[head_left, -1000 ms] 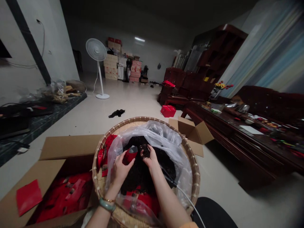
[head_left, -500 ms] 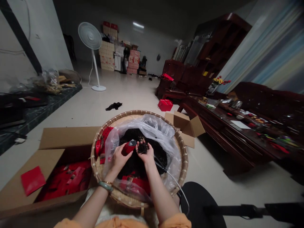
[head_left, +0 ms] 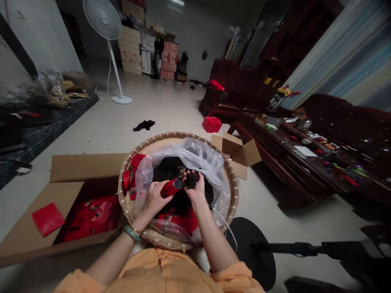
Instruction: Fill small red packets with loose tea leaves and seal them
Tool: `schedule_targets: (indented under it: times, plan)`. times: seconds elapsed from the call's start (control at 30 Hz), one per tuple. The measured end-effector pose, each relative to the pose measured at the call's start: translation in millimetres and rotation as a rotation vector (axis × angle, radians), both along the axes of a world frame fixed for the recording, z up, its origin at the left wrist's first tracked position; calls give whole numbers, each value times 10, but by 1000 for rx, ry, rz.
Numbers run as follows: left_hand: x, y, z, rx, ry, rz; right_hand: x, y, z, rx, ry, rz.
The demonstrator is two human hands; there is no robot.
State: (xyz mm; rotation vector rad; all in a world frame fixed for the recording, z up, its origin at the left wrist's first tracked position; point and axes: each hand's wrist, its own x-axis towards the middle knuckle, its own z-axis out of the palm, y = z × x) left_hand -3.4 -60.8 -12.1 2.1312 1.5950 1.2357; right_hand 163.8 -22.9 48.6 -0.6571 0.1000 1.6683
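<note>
My left hand (head_left: 155, 199) is closed around a small red packet (head_left: 170, 189), which is tilted with its mouth toward the right. Cupped palm up, my right hand (head_left: 197, 192) holds a small heap of dark tea leaves (head_left: 191, 180) close to that mouth. Both hands are over a clear plastic bag (head_left: 220, 165) that lines a round bamboo basket (head_left: 235, 191). Inside the bag lies a pile of loose dark tea leaves (head_left: 165, 166), with red packets (head_left: 180, 221) at its near side. More red packets (head_left: 132, 175) sit along the basket's left side.
A cardboard box (head_left: 88, 165) with red packets stands left, a flat red packet (head_left: 48, 219) on its flap. Another open box (head_left: 244, 154) is right of the basket. A white cord (head_left: 224, 223) runs over the rim toward a black round base (head_left: 250, 252). Beyond stands a white fan (head_left: 114, 69).
My right hand has shifted right with the leaves. The packet in my left hand has tipped further toward the right. The whole view has tilted down slightly.
</note>
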Motion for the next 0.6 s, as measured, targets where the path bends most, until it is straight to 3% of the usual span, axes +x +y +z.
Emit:
schedule_targets:
  times: [0.17,0.33,0.6]
  plan:
    - [65,-34,93,-9,-11,-24,-51,39,63,76,-148,-145]
    - [191,13,77,-20,-43,6,-129,70,88,208,-411,-276]
    - [276,164,53,-63,-83,4,-190,81,25,415,-895,-193]
